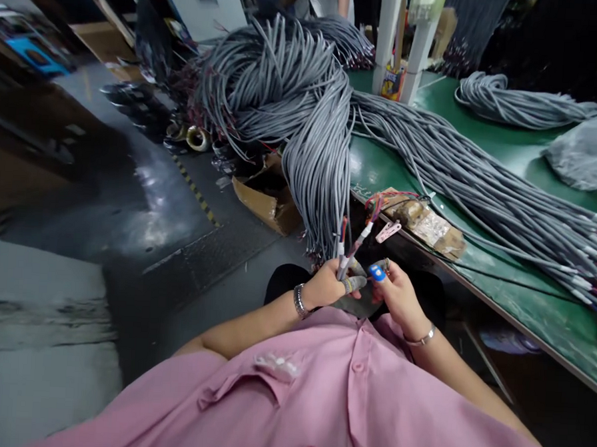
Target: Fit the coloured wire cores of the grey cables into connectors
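Note:
My left hand point(326, 285) is closed around the end of a grey cable point(343, 264), whose white-banded tip and coloured wires stick up past the fingers. Close beside it, my right hand point(399, 297) is closed in a pinch, with a blue cover point(376, 273) on the thumb. Whatever lies between those fingertips is too small to make out. Grey covers wrap some fingers of both hands. Just beyond the hands, a pink clip point(389, 232) and a tape-wrapped block point(428, 223) sit at the table edge, with coloured wires point(374, 204) running over it.
A large heap of grey cables point(286, 83) hangs over the end of the green table point(505, 281). More cables point(471, 166) stretch along the tabletop to the right. A plastic bag point(592, 149) rests there too. An open cardboard box point(267, 198) stands on the floor.

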{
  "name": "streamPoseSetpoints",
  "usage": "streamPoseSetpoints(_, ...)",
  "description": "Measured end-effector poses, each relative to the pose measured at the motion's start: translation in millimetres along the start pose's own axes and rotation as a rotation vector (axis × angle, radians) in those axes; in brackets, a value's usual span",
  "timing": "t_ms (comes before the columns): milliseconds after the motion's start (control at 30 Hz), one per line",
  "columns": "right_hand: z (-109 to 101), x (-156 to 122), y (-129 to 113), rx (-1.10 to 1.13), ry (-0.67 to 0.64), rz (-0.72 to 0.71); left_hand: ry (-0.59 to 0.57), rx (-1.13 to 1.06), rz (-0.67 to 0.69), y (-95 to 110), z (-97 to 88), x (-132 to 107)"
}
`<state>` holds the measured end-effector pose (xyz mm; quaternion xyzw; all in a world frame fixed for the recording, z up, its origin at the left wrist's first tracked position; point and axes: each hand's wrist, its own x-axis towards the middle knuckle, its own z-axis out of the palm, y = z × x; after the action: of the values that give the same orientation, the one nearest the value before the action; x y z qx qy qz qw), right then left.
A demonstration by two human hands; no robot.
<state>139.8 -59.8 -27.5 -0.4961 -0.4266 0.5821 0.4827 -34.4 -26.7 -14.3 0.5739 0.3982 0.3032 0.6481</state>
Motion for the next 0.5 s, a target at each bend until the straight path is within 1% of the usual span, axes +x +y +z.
streamPoseSetpoints(100, -0.2, 3.7, -10.0, -0.004, -0.003, -0.020, -0.054, 0.030, -0.049, 2.3, 3.0, 5.1)
streamPoseSetpoints(200, -2.7, 9.2, -15.5, 0.002, -0.059, -0.072, -0.130, -0.037, -0.119, 8.8, 0.5, 10.7)
streamPoseSetpoints(300, -4.8, 12.1, -17.0, 0.013, -0.119, -0.086, -0.213, -0.085, -0.196, 12.2, -2.5, 14.6)
streamPoseSetpoints(367, -5.9, 11.5, -13.5, 0.074, -0.111, -0.083, -0.197, -0.102, -0.200, 10.3, -2.5, 15.4)
streamPoseSetpoints(500, -7.5, 5.9, 0.6, 0.192, -0.037, -0.056, -0.076, -0.158, -0.145, 0.8, 1.6, 14.6)
